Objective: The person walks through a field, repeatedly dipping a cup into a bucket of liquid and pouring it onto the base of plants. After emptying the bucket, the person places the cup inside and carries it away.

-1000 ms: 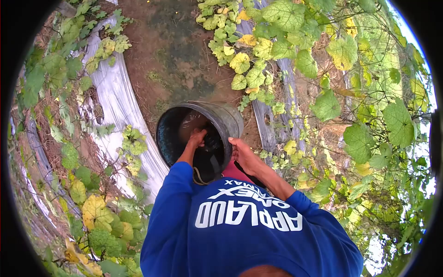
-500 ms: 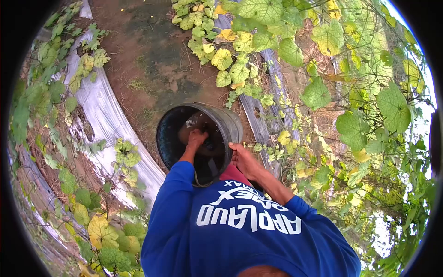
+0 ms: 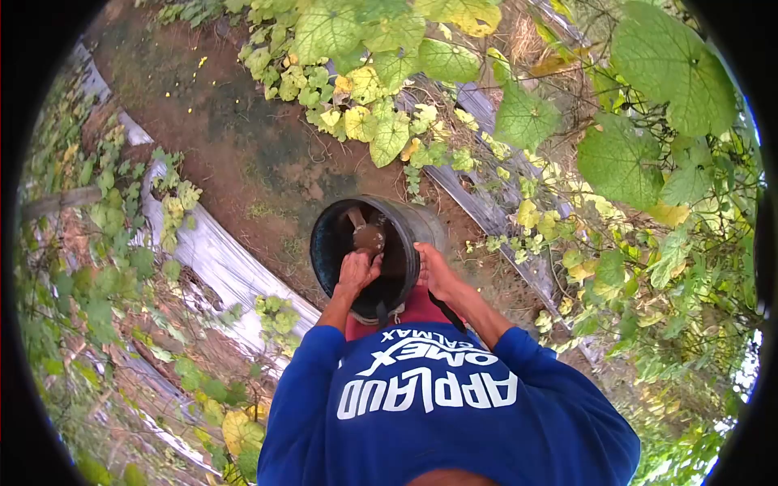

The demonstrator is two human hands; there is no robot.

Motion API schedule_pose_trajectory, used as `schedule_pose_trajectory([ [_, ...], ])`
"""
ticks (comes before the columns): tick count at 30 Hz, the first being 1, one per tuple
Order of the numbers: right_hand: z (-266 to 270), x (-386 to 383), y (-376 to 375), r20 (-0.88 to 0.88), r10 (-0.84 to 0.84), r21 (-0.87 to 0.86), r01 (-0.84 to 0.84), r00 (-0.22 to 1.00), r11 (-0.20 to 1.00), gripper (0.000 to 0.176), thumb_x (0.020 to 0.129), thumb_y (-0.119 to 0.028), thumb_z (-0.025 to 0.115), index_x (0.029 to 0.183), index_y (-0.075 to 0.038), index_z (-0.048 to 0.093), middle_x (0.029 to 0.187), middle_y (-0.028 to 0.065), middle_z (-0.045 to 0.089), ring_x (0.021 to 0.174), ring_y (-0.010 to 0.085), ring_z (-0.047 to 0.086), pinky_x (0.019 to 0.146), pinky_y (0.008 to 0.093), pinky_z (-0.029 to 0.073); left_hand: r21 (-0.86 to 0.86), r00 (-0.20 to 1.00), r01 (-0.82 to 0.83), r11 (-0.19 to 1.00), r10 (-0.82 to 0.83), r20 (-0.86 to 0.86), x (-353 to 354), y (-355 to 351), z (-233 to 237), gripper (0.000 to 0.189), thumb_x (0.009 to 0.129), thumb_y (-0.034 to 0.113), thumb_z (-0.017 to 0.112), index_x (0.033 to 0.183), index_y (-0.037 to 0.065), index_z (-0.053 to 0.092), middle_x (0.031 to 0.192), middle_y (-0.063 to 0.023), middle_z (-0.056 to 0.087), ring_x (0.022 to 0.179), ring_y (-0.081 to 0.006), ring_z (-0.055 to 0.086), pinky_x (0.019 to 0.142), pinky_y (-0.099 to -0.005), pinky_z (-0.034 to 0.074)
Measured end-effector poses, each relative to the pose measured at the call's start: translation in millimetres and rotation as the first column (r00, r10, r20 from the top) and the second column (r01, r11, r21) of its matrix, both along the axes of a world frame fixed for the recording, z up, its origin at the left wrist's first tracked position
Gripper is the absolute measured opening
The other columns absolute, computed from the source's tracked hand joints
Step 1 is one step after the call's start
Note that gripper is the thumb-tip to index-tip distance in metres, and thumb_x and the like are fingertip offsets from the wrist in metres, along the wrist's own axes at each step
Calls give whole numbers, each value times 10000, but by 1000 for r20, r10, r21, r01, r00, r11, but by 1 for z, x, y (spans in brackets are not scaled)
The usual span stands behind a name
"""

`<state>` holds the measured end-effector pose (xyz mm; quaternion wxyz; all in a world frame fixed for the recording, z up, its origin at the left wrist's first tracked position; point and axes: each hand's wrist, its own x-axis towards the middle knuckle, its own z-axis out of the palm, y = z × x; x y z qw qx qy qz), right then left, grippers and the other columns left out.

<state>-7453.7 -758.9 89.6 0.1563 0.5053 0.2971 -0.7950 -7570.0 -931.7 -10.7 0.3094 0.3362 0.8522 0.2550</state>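
Note:
A black bucket (image 3: 425, 223) tilts in front of my body, its mouth turned toward the left. My right hand (image 3: 435, 271) grips its right rim, thumb at the edge and fingers along the outer wall. Inside the mouth is my left hand (image 3: 358, 269), fingers curled. Just beyond those fingers shows a rounded brown patch (image 3: 369, 237) with pale specks, and a lighter brown strip extends above it. I cannot tell what the left fingers hold. The bucket's lower inside is in dark shadow.
Whitish plastic sheeting (image 3: 219, 255) runs diagonally along the left, and grey sheeting (image 3: 470, 198) along the right. Between them lies a bare soil path (image 3: 243, 154). Leafy vines (image 3: 624, 158) crowd the right side, with large leaves hanging close; more plants grow at left.
The bucket and both hands have shifted right in view. My left hand has drawn back toward the near rim, and the brown rounded patch now shows beyond it. My right hand stays on the rim.

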Motion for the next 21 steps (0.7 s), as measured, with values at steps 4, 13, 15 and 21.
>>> schedule_pose_trajectory([
  [4, -43, 19, 25, 77, -126, -26, 128, 989, 991, 468, 823, -538, 577, 1046, -131, 635, 948, 38, 666, 872, 191, 627, 834, 355, 477, 123, 994, 70, 990, -58, -92, -8, 20, 42, 224, 836, 250, 646, 869, 32, 690, 820, -216, 660, 776, -410, 641, 705, -493, 517],
  [13, -123, 93, 85, 130, -412, -21, 418, 902, 908, 535, 771, -577, 581, 1017, -108, 660, 976, 56, 692, 908, 225, 639, 823, 373, 474, 134, 978, 73, 988, -44, -204, -14, 66, 103, 243, 817, 211, 688, 728, -3, 616, 733, -208, 618, 689, -418, 610, 612, -494, 481],
  [15, -124, 106, 103, 182, -529, -41, 544, 829, 838, 535, 772, -579, 580, 1009, -106, 663, 988, 65, 686, 936, 236, 633, 830, 381, 468, 120, 976, 69, 990, -42, -214, -26, 87, 115, 270, 816, 219, 692, 700, -6, 599, 721, -212, 610, 684, -418, 608, 607, -493, 477],
  [21, -139, 161, 135, 219, -649, -73, 675, 729, 734, 697, 785, -579, 561, 1233, -44, 553, 1232, 134, 583, 1120, 303, 563, 931, 433, 464, 115, 955, 227, 967, -197, -223, -80, 153, 143, 281, 833, 250, 668, 747, -17, 651, 728, -238, 621, 705, -430, 618, 617, -486, 479],
])
